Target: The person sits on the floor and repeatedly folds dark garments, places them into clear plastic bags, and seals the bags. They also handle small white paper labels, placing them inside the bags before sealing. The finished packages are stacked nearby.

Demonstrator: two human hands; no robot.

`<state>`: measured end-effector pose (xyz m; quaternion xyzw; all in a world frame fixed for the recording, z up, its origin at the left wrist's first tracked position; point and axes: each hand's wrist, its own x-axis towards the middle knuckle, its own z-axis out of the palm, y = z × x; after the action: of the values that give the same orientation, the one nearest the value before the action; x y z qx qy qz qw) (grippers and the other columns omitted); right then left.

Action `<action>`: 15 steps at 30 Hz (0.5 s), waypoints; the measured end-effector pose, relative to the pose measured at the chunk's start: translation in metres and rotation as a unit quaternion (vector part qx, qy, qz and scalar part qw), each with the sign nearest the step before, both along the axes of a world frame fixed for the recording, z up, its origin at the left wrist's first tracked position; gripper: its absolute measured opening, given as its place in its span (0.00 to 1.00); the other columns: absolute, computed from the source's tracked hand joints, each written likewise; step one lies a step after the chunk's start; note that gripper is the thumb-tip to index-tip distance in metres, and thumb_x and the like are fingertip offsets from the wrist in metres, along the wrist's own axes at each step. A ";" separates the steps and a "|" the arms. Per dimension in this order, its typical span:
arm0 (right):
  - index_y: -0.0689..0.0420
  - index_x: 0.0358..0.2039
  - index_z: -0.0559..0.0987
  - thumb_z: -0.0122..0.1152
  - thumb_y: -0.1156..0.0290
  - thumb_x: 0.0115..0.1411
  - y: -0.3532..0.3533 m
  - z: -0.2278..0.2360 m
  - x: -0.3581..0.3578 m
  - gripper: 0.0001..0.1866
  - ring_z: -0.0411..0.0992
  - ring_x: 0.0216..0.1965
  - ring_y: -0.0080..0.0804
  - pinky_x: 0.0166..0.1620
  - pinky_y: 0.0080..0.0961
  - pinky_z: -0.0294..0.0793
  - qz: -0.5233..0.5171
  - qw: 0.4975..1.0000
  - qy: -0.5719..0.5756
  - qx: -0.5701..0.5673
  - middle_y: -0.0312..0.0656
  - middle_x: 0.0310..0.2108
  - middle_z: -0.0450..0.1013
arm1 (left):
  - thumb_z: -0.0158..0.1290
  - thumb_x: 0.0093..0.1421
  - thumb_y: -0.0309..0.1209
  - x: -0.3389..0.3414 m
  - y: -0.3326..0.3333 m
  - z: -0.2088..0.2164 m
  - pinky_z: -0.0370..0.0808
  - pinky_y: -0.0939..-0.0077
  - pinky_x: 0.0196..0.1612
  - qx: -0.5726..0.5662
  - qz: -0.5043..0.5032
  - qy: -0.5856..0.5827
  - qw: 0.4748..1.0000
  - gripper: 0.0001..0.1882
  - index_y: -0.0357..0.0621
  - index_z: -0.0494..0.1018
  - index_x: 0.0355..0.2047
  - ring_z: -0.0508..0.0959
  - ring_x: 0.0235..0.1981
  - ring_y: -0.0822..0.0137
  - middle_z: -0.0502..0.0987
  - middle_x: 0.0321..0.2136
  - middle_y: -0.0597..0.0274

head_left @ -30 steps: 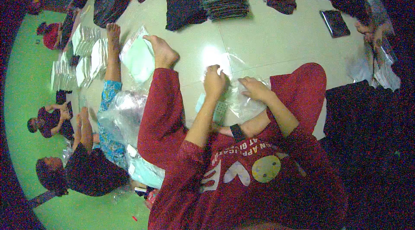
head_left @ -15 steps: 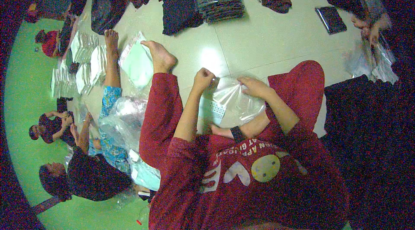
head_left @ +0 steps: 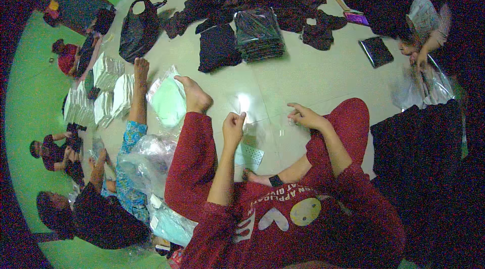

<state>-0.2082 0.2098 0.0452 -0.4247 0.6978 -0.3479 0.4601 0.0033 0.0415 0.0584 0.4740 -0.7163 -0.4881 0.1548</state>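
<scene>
My left hand is closed above the floor, thumb raised; whatever its fingers hold cannot be made out. To its right, my right hand has its index finger stretched out and the other fingers partly bent, with nothing plainly in them. Small bright marks and a faint sheen show between the hands, but no clear plastic edge can be traced there. Below my left hand, a pale dotted sheet lies on the floor by my foot.
Ahead stand a stack of bagged dark garments and a folded black cloth. A bagged black garment lies right, near another person's hands. Clear plastic and white stacks are left, beside a seated person.
The clear plastic bag stretched between my hands no longer shows plainly. My right hand's fingers have straightened out. The whole view has shifted, with the surroundings lower in the picture.
</scene>
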 end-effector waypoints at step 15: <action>0.52 0.55 0.58 0.47 0.74 0.56 -0.003 0.052 0.034 0.24 0.67 0.30 0.21 0.33 0.18 0.69 0.019 0.994 -0.073 -0.077 0.39 0.33 0.68 | 0.53 0.51 0.28 -0.015 0.073 0.022 0.72 0.78 0.27 0.114 -0.164 0.127 0.972 0.10 0.41 0.63 0.19 0.72 0.24 0.75 0.70 0.19 0.64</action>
<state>-0.1741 0.2063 0.0971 -0.4457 0.6252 -0.4219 0.4822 -0.0113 0.1140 0.0803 0.2987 -0.6982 -0.6417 0.1075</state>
